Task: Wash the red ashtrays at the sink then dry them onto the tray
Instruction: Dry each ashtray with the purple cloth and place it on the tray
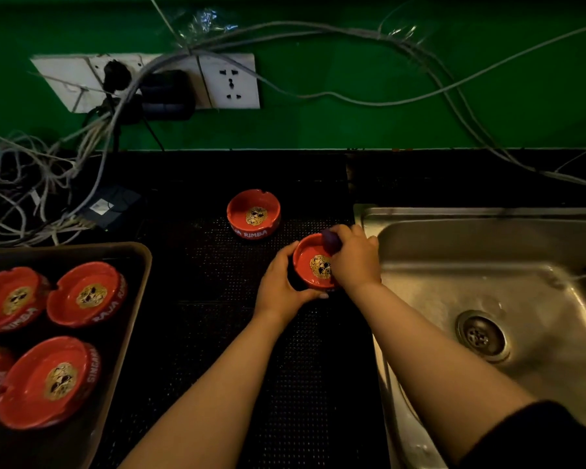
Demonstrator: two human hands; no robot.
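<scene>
A red ashtray (310, 262) with a gold emblem sits just left of the steel sink (487, 265), over the black mat (251, 333). My left hand (281, 286) grips its near left side. My right hand (354, 258) holds a small purple cloth or sponge (330, 240) against the ashtray's inner far rim. A second red ashtray (253, 213) stands alone on the mat behind. Several more red ashtrays (87, 294) lie on the dark tray (129, 299) at the left.
A tangle of grey cables (31, 184) and a small black box lie at the back left under a wall socket panel (230, 81). More cables hang along the green wall. The sink drain (481, 335) is at the right.
</scene>
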